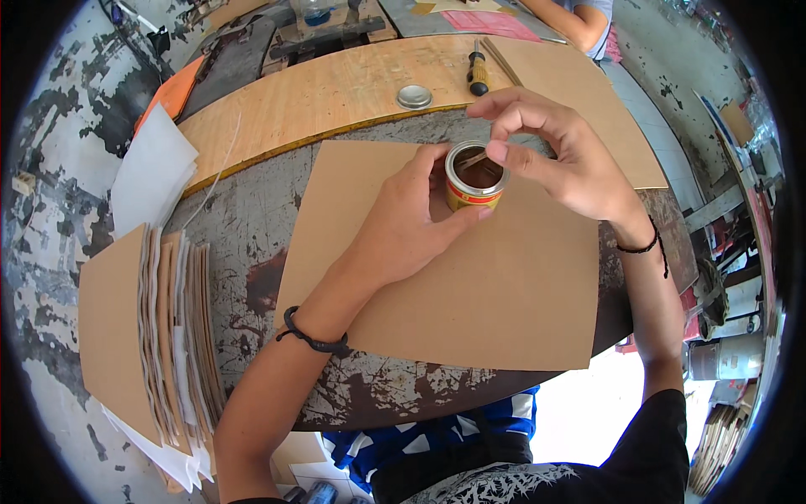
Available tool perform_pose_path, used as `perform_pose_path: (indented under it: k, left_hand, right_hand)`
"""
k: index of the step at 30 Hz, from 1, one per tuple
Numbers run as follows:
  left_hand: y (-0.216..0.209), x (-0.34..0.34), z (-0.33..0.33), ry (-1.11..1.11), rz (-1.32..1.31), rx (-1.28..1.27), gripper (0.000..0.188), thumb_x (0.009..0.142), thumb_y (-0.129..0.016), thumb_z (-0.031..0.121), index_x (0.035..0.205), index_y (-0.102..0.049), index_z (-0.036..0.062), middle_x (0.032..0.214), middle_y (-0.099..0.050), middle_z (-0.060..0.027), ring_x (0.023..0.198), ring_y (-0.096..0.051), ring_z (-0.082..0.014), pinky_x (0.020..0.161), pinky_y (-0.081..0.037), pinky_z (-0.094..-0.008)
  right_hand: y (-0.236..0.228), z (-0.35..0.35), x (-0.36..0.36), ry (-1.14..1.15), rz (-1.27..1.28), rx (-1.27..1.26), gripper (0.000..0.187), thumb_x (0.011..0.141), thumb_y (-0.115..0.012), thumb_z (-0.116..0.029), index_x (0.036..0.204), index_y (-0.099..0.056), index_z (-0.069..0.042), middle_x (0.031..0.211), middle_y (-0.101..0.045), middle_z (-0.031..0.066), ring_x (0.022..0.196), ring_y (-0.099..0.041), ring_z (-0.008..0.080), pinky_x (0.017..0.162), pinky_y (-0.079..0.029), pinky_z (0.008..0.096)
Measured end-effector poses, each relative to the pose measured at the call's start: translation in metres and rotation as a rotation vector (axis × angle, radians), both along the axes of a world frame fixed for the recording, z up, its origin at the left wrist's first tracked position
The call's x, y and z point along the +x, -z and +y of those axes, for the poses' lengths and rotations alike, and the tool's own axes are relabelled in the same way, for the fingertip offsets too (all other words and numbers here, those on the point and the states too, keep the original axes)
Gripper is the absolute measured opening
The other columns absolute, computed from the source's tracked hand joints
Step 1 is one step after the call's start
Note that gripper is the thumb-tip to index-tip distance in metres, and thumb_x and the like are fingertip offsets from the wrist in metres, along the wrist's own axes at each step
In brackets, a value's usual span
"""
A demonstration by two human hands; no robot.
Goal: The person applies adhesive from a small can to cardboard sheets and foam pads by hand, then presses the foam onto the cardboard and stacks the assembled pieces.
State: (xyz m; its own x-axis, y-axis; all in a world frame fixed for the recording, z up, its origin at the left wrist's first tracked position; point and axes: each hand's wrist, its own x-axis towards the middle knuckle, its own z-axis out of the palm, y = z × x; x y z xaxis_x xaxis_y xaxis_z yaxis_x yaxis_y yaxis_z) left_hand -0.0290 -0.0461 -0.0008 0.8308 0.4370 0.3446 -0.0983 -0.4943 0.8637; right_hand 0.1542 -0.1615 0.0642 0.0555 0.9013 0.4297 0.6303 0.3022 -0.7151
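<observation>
A small open tin can (473,200) with a yellow and red label stands on a brown cardboard sheet (470,294). My left hand (403,223) is wrapped around its side, the thumb in front and the fingers behind. Dark brown contents show inside the silver rim. Over the can, my right hand (562,160) has its thumb and fingertips at the end of a thin brown stick (474,159) that dips into the can. The fingertips partly hide the stick's upper end. A round metal lid (414,97) lies flat on the wooden board beyond the can.
Left of the sheet stands a stack of cardboard pieces (176,336). A yellow-handled screwdriver (478,74) lies on the far wooden board (336,92). White translucent sheets (155,168) lean at the far left. Another person's arm (558,21) is at the far right.
</observation>
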Motion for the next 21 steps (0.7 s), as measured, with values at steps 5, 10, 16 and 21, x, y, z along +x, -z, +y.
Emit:
perform_pose_path:
  k: [5,10,16,21]
  left_hand:
    - [-0.005,-0.001,0.0,0.02,0.031,0.004,0.061,0.086,-0.08,0.02,0.135,-0.049,-0.0007,0.118,-0.068,-0.0139,0.114,-0.064,-0.023,0.101,-0.047,-0.0374]
    - [-0.008,-0.002,0.002,0.1,0.056,-0.093,0.062,0.088,-0.076,0.017,0.139,-0.046,-0.0011,0.129,-0.062,-0.0129,0.123,-0.057,-0.0213,0.106,-0.043,-0.0372]
    - [-0.005,-0.003,0.005,0.092,0.06,-0.025,0.06,0.09,-0.074,0.013,0.141,-0.046,-0.0007,0.13,-0.06,-0.0108,0.124,-0.055,-0.0196,0.108,-0.041,-0.0365]
    - [-0.004,0.0,0.001,0.064,0.078,-0.092,0.06,0.088,-0.076,0.012,0.14,-0.047,-0.0003,0.128,-0.06,-0.0091,0.121,-0.057,-0.0182,0.107,-0.042,-0.0351]
  right_hand:
    - [-0.005,-0.003,-0.005,0.02,0.02,0.008,0.019,0.092,-0.071,-0.018,0.097,-0.067,-0.001,0.101,-0.072,0.009,0.1,-0.067,0.0189,0.091,-0.05,0.0337]
    - [0.004,0.0,-0.008,0.091,0.053,0.035,0.021,0.092,-0.072,-0.018,0.099,-0.067,0.001,0.097,-0.072,0.0106,0.096,-0.069,0.0222,0.089,-0.051,0.0338]
    - [0.005,0.003,-0.014,0.163,0.061,0.057,0.046,0.104,-0.053,-0.038,0.089,-0.067,0.003,0.09,-0.068,0.0152,0.094,-0.067,0.0292,0.088,-0.049,0.0364]
    - [0.003,0.001,-0.013,0.163,0.047,0.118,0.065,0.107,-0.041,-0.048,0.075,-0.064,0.004,0.079,-0.063,0.0185,0.086,-0.062,0.0328,0.085,-0.047,0.0401]
